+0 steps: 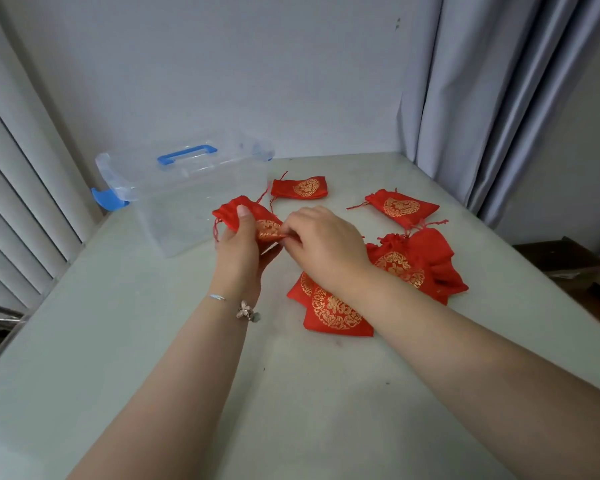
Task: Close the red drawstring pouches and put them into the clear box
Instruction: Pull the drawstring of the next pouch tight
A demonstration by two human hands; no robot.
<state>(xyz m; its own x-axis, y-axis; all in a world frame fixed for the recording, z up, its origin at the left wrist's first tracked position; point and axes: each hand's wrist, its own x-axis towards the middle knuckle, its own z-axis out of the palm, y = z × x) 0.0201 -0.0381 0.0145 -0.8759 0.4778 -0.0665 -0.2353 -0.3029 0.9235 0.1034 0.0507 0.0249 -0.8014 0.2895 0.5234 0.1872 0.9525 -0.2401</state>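
While the left hand grips 1 red pouch just in front of the clear box, thumb laid over its red cloth and fingers curled beneath, the right hand pinches the pouch's near end at the gold print, fingertips pressed together on the cloth. Held pouch: raised off the table, just beside the box's right front corner, cords hanging at its left end and trailing from its far end; whether its mouth is drawn closed cannot be told.

Clear box: at the far left of the table, lid with blue handle tipped back behind it, 1 blue latch showing at its left end. No pouch shows inside it.

Pouch 2: flat on the table, just right of the box, gold emblem up.

Pouch 3: further right of the box, flat, cord trailing toward the box.

Heap of pouches: well right of the box and nearer the person, overlapping, count unclear, partly hidden by the right forearm.

Near pouches: at least 2 overlapping, flat, nearer the person than the box, beneath the right wrist.

Bracelet: on the left wrist, with a small butterfly charm.

Curtain: grey, hanging at the far right corner, opposite the box.
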